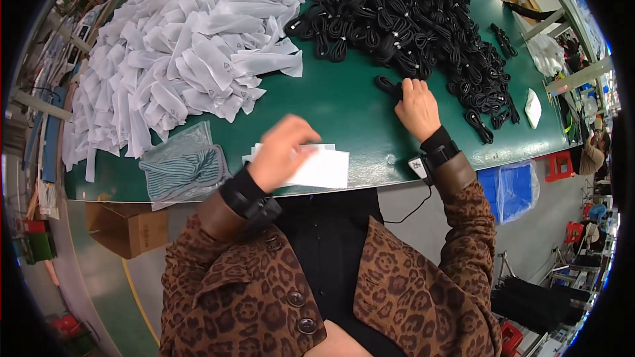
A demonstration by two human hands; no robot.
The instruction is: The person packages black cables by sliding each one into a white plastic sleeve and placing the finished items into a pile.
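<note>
One fisheye view looks steeply down from the person's own head, upright, facing twelve o'clock across the green surface [337, 102]. The patterned jacket [218, 284] fills six o'clock, very close; the left grip [281, 153] at nine and right grip [418, 109] at two sit near. Straight edges bend outward.

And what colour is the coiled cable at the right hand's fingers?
The coiled cable is black, seen best in the head view.
</note>
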